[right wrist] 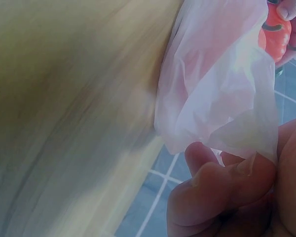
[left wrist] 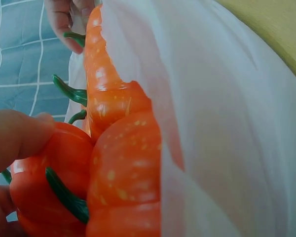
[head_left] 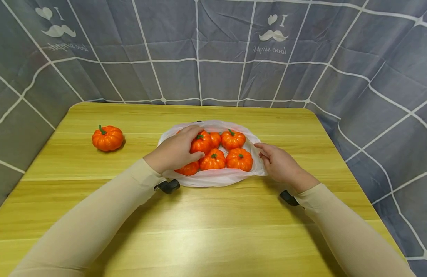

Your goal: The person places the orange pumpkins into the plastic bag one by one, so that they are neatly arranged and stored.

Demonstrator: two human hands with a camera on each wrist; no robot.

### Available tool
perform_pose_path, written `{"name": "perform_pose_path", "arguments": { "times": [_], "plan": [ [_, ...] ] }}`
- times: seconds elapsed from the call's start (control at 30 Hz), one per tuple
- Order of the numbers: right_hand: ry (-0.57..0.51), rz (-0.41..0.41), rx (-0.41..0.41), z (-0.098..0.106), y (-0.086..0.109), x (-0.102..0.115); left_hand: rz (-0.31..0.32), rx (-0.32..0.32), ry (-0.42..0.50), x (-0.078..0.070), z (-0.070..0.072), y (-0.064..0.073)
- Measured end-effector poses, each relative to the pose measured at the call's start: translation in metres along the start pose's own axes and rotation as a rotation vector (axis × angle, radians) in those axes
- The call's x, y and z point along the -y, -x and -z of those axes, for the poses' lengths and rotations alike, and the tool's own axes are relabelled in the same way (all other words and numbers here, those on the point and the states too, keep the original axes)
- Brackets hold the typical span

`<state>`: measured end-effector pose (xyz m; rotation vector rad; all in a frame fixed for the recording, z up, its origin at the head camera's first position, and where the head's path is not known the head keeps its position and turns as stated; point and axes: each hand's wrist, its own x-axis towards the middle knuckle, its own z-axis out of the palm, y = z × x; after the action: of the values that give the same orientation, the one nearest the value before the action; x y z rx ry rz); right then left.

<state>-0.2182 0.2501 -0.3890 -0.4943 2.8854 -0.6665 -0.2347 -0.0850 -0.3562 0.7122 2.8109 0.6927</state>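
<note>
A thin white plastic bag (head_left: 213,181) lies with its mouth spread, and several small orange pumpkins (head_left: 239,159) with green stems sit inside. My left hand (head_left: 175,151) reaches over the bag's left side and grips one pumpkin (head_left: 202,143), thumb on the near side; the left wrist view shows this pumpkin (left wrist: 54,182) against its neighbours. At the bag's right edge, my right hand (head_left: 282,163) pinches the plastic. Curled fingers (right wrist: 222,190) hold the bag's rim (right wrist: 237,138) in the right wrist view.
One more orange pumpkin (head_left: 107,138) stands apart on the left of the wooden table (head_left: 206,223). A grey curtain (head_left: 171,46) with white lines hangs behind the table and along both sides. Dark straps (head_left: 168,186) cross both wrists.
</note>
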Motion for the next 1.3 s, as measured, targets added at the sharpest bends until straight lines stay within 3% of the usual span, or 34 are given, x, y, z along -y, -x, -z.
{"name": "perform_pose_path", "arguments": {
  "times": [0.3, 1.3],
  "plan": [
    [-0.007, -0.008, 0.009, -0.0007, 0.0019, 0.0003, 0.030, 0.027, -0.019, -0.0022, -0.0017, -0.0005],
    [-0.006, 0.003, -0.009, -0.0045, 0.0027, 0.0006, 0.023, 0.018, -0.037, -0.0015, -0.0014, 0.0010]
  ]
}}
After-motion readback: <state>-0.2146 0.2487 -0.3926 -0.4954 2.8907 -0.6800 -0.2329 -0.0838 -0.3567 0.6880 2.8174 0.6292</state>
